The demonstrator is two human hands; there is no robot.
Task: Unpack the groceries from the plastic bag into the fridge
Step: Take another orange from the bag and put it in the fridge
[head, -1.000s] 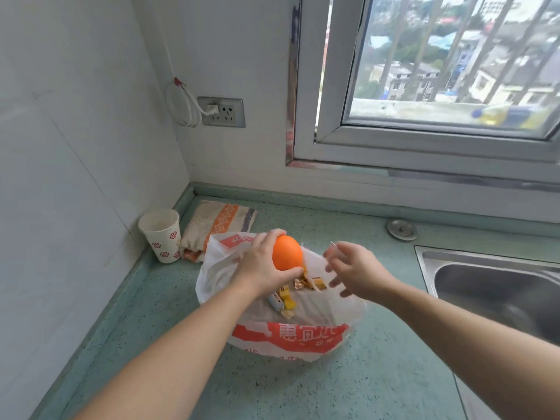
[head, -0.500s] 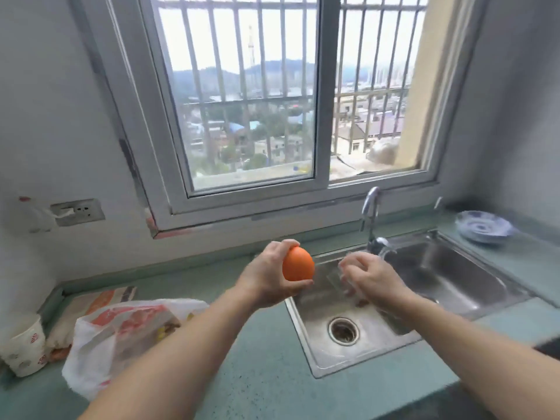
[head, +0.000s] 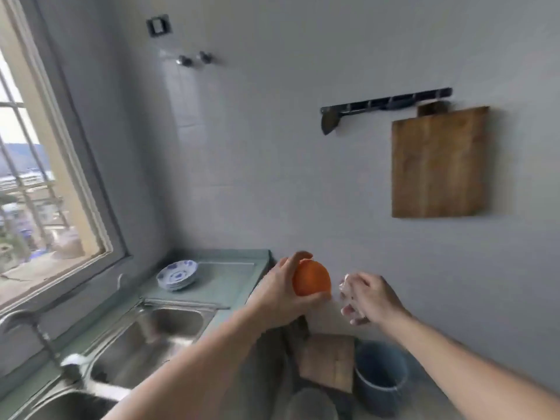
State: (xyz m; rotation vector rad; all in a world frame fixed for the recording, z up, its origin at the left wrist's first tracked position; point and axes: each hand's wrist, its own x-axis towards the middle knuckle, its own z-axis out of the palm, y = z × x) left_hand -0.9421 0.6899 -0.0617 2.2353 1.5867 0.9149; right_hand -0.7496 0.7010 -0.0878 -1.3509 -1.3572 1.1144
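The grey tiled wall [head: 303, 147] fills most of what's in front, with the barred window [head: 45, 177] off at 9 o'clock. Down at 7 o'clock there's the steel sink [head: 157, 328] set in the green counter [head: 230, 277], everything a bit smeared with motion blur. A wooden cutting board [head: 438, 165] hangs at 2 o'clock, under a dark hook rail [head: 385, 103]. At 5 o'clock a blue bucket [head: 380, 377] sits on the floor just beside another wooden board [head: 328, 362]. A stack of blue-and-white dishes [head: 177, 274] is on the counter past the sink, around 8 o'clock from the middle. Then the hands, dead centre-low: the left hand [head: 281, 292] has its fingers wrapped around an orange [head: 312, 278], held up in the air past the counter's end. The right hand [head: 369, 298] is just beside it at 3 o'clock, fingers curled on a scrap of something thin and clear [head: 347, 294], looks like plastic film but it's too blurry to be sure.
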